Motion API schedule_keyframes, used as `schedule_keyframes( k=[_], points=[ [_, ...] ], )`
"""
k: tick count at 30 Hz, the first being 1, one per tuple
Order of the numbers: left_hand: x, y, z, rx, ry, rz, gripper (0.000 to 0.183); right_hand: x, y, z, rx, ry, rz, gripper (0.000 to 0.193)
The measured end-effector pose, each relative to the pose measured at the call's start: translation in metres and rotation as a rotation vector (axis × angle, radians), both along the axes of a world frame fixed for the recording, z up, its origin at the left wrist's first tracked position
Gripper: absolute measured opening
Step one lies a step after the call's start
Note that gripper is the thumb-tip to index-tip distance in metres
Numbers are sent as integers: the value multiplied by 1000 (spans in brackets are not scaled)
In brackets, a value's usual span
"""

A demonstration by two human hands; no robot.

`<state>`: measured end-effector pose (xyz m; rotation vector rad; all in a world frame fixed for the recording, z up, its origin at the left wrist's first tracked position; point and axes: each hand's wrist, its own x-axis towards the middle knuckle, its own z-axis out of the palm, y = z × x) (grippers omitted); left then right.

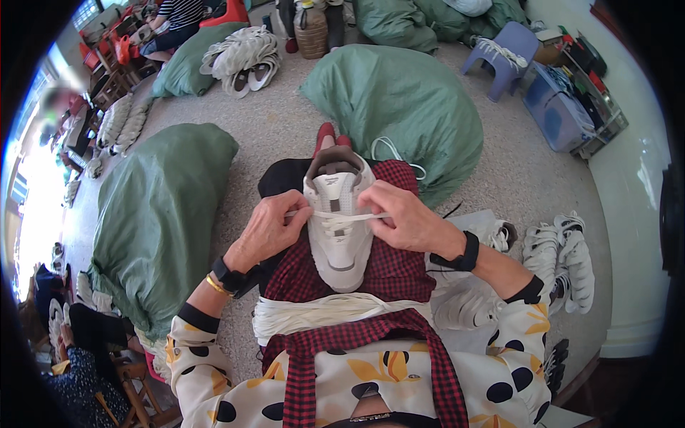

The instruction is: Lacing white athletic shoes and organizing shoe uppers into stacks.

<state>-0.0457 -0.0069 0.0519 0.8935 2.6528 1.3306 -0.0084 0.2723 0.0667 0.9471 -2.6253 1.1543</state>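
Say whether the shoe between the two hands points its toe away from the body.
No, the shoe has its toe toward the laces at the waist.

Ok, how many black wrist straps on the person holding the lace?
2: left strap, by the left hand; right strap, by the right hand. Sleeves may hide more.

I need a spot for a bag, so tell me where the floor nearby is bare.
Bare floor lies between the big left sack and the big middle sack, and again between the middle sack, blue bin and the shoes at right. The lap is crowded with a white shoe, its lace and a white lace bundle.
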Motion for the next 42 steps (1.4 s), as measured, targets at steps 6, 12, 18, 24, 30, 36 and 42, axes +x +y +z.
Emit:
schedule_keyframes(
  k=[6, 12, 18, 24, 30, 36, 42],
  points=[
    [-12, -40, -15, -328, 770, -129, 27, -20, 25, -25, 281, 544, 85, 17],
    [-17, -85, -18, -408, 778, -70, 16, -23, 52, -19, 384, 612, 100, 13],
    [0, -175, -14, -482, 650, 218, 22, -17, 130, 6, 562, 687, -103, 7],
    [5, -361, -8, -712, 694, 552, 27, 31, 263, 62, 659, 659, -530, 10],
    [-108, -246, 2, -435, 887, 601, 28, 65, 315, 86, 813, 669, -849, 11],
    [-15, -253, 29, -424, 907, 1029, 29, 80, 259, 90, 354, 1145, -1081, 18],
    [61, -195, 36, -54, 929, 1041, 30, 102, 128, 39, -368, 666, -918, 12]
  ],
)
